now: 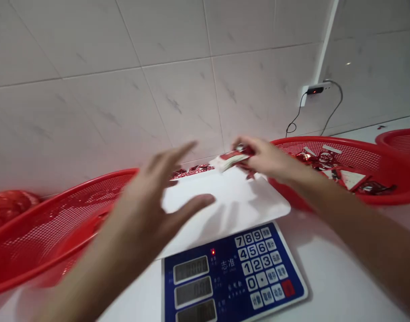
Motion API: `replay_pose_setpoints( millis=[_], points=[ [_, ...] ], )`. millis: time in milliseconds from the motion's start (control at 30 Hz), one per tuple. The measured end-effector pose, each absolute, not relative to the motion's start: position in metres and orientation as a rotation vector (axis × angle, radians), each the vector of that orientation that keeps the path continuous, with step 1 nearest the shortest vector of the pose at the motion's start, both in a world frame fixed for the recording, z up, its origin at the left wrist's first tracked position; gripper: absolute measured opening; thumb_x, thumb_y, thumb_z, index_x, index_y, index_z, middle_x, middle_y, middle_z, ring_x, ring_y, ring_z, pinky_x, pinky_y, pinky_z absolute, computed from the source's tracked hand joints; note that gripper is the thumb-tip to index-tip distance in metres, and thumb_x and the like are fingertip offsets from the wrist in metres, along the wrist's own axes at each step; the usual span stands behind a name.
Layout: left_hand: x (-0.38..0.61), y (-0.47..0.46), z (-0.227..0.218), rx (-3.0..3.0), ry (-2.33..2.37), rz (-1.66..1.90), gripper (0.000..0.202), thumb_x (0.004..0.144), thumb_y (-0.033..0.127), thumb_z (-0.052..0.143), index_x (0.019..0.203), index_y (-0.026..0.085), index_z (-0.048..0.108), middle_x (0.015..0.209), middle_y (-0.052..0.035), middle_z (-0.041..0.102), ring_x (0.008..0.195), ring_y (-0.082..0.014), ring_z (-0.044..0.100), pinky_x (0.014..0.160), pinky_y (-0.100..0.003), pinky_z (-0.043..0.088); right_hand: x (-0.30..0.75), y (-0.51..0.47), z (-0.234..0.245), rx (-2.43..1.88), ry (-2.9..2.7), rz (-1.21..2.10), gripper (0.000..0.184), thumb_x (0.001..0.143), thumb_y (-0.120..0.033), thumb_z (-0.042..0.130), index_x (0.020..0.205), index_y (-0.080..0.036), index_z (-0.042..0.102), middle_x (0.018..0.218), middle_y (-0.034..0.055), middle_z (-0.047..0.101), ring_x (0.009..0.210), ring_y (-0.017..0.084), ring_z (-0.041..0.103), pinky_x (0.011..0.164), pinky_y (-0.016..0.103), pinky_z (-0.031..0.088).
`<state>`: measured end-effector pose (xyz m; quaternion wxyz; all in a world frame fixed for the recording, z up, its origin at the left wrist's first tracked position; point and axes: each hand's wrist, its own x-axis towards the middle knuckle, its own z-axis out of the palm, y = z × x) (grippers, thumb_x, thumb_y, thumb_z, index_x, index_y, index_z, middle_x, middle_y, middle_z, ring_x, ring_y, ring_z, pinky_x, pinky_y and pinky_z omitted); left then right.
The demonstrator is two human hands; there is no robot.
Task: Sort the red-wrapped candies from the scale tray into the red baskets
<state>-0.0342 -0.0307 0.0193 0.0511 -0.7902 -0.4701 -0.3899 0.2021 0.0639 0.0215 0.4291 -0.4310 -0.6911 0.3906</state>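
Red-and-white foil packets (230, 158) were pinched in the right hand (270, 158), its fingers curled nearly closed around a small bundle just above the far edge of a white scale platform (225, 210). The grip took only one end, so most of the bundle stuck out past the fingertips, clear of the hand. The left hand (147, 197) was wide open and held nothing, its fingers spread as it hovered above the near-left part of the platform without visibly touching it. The platform belonged to a digital scale, whose blue keypad (262, 264) and three display windows (191, 270) faced the person, apparently so that the readings and keys could be seen from there. A red mesh basket (326, 142) on the right held a loose heap of red foil pieces (339, 167) and white pieces, while another red mesh basket (74, 201) lay on the left, its contents hidden by the arm. Placed on either side of the scale, the two seemed set within easy reach. More red foil scraps (191, 170) lay behind the platform, against the tiled wall (178, 89).
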Motion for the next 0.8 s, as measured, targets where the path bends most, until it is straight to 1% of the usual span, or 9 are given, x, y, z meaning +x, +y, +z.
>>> replay_pose_setpoints(
  millis=[33, 100, 167, 300, 433, 500, 600, 700, 800],
  points=[
    [-0.020, -0.023, 0.020, -2.450, -1.402, -1.161, 0.062, 0.091, 0.053, 0.068, 0.150, 0.036, 0.054, 0.143, -0.0081, 0.064, 0.111, -0.0332, 0.070, 0.087, -0.049, 0.062, 0.193, 0.064, 0.017, -0.998, -1.760, 1.045, 0.032, 0.074, 0.006, 0.054, 0.090, -0.022, 0.056, 0.062, -0.0058, 0.055, 0.051, 0.009, 0.052, 0.043, 0.018, 0.043],
    [0.000, -0.015, 0.018, -2.527, -1.445, -1.203, 0.039, 0.095, 0.044, 0.064, 0.131, 0.033, 0.072, 0.131, -0.0063, 0.072, 0.096, -0.0282, 0.075, 0.086, -0.043, 0.062, 0.184, 0.063, 0.008, -0.882, -1.778, 1.133, 0.026, 0.079, 0.001, 0.055, 0.089, -0.022, 0.054, 0.060, -0.0058, 0.053, 0.052, 0.010, 0.050, 0.044, 0.019, 0.044],
    [0.006, -0.013, 0.014, -2.554, -1.546, -1.348, 0.028, 0.096, 0.040, 0.064, 0.120, 0.031, 0.078, 0.121, -0.0050, 0.077, 0.093, -0.0257, 0.076, 0.086, -0.037, 0.061, 0.182, 0.061, 0.002, -0.832, -1.757, 1.190, 0.017, 0.085, -0.007, 0.060, 0.087, -0.023, 0.053, 0.059, -0.0055, 0.052, 0.052, 0.010, 0.049, 0.044, 0.020, 0.043],
    [-0.011, -0.015, 0.008, -2.562, -1.627, -1.674, 0.028, 0.090, 0.033, 0.074, 0.118, 0.030, 0.071, 0.119, -0.0025, 0.076, 0.115, -0.0232, 0.070, 0.097, -0.030, 0.059, 0.191, 0.060, -0.003, -0.839, -1.693, 1.254, 0.019, 0.088, -0.024, 0.073, 0.085, -0.022, 0.054, 0.058, -0.0058, 0.051, 0.052, 0.009, 0.047, 0.046, 0.020, 0.041],
    [-0.028, -0.011, 0.009, -2.615, -1.562, -1.839, 0.023, 0.088, 0.026, 0.076, 0.108, 0.026, 0.064, 0.111, -0.0035, 0.072, 0.115, -0.0217, 0.068, 0.094, -0.030, 0.061, 0.203, 0.060, 0.001, -0.728, -1.605, 1.453, 0.039, 0.077, -0.039, 0.087, 0.089, -0.022, 0.055, 0.068, -0.0039, 0.059, 0.057, 0.009, 0.052, 0.050, 0.020, 0.045],
    [-0.030, -0.009, 0.009, -2.618, -1.544, -1.874, 0.019, 0.089, 0.027, 0.075, 0.104, 0.025, 0.063, 0.108, -0.0040, 0.071, 0.112, -0.0213, 0.068, 0.092, -0.030, 0.061, 0.206, 0.057, 0.005, -0.632, -1.567, 1.627, 0.044, 0.074, -0.041, 0.090, 0.092, -0.022, 0.055, 0.073, -0.0029, 0.063, 0.060, 0.010, 0.056, 0.051, 0.021, 0.048],
    [-0.028, -0.010, 0.010, -2.575, -1.567, -1.909, 0.020, 0.088, 0.028, 0.075, 0.103, 0.025, 0.063, 0.108, -0.0043, 0.072, 0.111, -0.0216, 0.069, 0.091, -0.030, 0.062, 0.207, 0.050, 0.012, -0.508, -1.566, 1.795, 0.042, 0.077, -0.039, 0.090, 0.094, -0.022, 0.055, 0.078, -0.0024, 0.065, 0.061, 0.010, 0.058, 0.050, 0.020, 0.050],
    [-0.025, -0.012, 0.009, -2.461, -1.586, -1.953, 0.020, 0.088, 0.026, 0.075, 0.104, 0.027, 0.063, 0.110, -0.0023, 0.072, 0.114, -0.0198, 0.068, 0.093, -0.027, 0.060, 0.204, 0.042, 0.015, -0.513, -1.598, 1.748, 0.038, 0.081, -0.038, 0.087, 0.092, -0.021, 0.055, 0.075, -0.0027, 0.066, 0.059, 0.008, 0.056, 0.050, 0.017, 0.046],
    [-0.021, -0.012, 0.007, -2.410, -1.563, -1.984, 0.020, 0.088, 0.027, 0.076, 0.104, 0.028, 0.065, 0.107, -0.0009, 0.072, 0.108, -0.0184, 0.069, 0.089, -0.025, 0.061, 0.200, 0.039, 0.014, -0.553, -1.609, 1.666, 0.038, 0.080, -0.041, 0.087, 0.089, -0.021, 0.056, 0.070, -0.0038, 0.063, 0.057, 0.007, 0.053, 0.049, 0.016, 0.042]
  ],
)
